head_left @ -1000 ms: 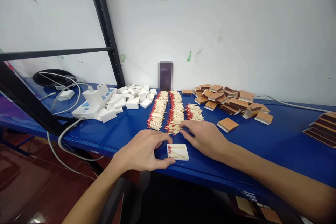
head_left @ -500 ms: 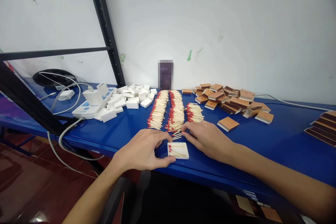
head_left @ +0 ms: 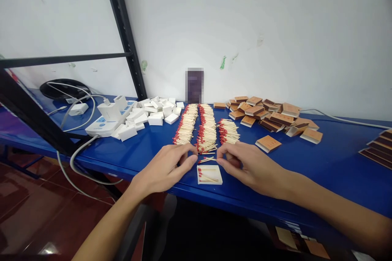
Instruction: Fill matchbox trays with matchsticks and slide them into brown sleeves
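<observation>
A small white matchbox tray [head_left: 209,175] lies on the blue table with several red-headed matches in it. Just behind it, my right hand [head_left: 249,165] pinches a few loose matches [head_left: 207,159] by their plain ends, red heads pointing left. My left hand [head_left: 170,168] is beside those heads, thumb and forefinger drawn together, with nothing visible between them and no contact with the tray. Beyond my hands are three rows of matches: a left row [head_left: 186,124], a middle row [head_left: 207,126] and a shorter right row [head_left: 229,131].
White empty trays [head_left: 153,111] are heaped at the left, beside a power strip [head_left: 107,124] with chargers and cables. Orange-brown matchbox sleeves [head_left: 271,116] are piled at the right, with one sleeve [head_left: 268,143] nearer me. A black metal post [head_left: 125,32] rises at the left.
My left hand has let go of the tray and moved up to the match heads. My right fingers have drawn a few matches slightly toward me, behind the tray.
</observation>
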{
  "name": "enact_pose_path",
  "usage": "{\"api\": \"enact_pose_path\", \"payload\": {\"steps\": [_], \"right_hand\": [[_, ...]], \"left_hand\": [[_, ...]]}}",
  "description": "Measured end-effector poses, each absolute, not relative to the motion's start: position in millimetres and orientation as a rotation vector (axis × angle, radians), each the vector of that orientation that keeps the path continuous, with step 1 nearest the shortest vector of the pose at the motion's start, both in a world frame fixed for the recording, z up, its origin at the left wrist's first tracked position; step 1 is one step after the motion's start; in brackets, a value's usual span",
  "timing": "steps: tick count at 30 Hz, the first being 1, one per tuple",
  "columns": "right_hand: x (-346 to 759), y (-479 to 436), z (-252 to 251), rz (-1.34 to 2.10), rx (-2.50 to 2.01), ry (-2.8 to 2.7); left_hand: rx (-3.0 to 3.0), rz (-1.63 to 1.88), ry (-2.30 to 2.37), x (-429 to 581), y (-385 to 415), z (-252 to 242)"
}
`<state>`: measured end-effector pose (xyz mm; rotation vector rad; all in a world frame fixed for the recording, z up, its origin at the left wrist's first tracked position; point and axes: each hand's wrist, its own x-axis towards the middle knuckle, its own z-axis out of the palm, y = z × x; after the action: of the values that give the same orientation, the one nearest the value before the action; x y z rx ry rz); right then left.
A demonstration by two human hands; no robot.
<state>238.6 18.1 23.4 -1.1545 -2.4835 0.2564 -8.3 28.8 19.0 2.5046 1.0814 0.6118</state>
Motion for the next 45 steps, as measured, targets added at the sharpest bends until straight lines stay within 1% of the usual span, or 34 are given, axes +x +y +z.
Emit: {"api": "enact_pose_path", "payload": {"steps": [2,5,10,24,31,34,38,45], "right_hand": [[237,14,25,0.323,-1.112,-2.505],[236,15,23,0.337,-1.152,-2.480],[239,31,13,0.230,-1.185,-2.511],[237,35,5,0.148,-1.161,-2.547],[239,34,10,-0.015,-1.072,-2.338],[238,25,14,0.043,-0.950,-2.270],[235,15,13,0.116,-0.823,-2.365],[240,25,14,0.106,-0.972,-2.255]], "left_hand": [[2.505,0.642,1.070,-8,31,18],[2.544,0.589,1.003,-6,34,16],[2.587,0.518,1.039,-5,36,15],[2.710,0.510,1.179,9,40,14],[2.624,0.594,1.162,7,41,11],[2.633,0.576,1.138,7,41,12],[2.637,0.542,1.137,7,41,12],[2.514,0.670,1.109,5,30,19]]}}
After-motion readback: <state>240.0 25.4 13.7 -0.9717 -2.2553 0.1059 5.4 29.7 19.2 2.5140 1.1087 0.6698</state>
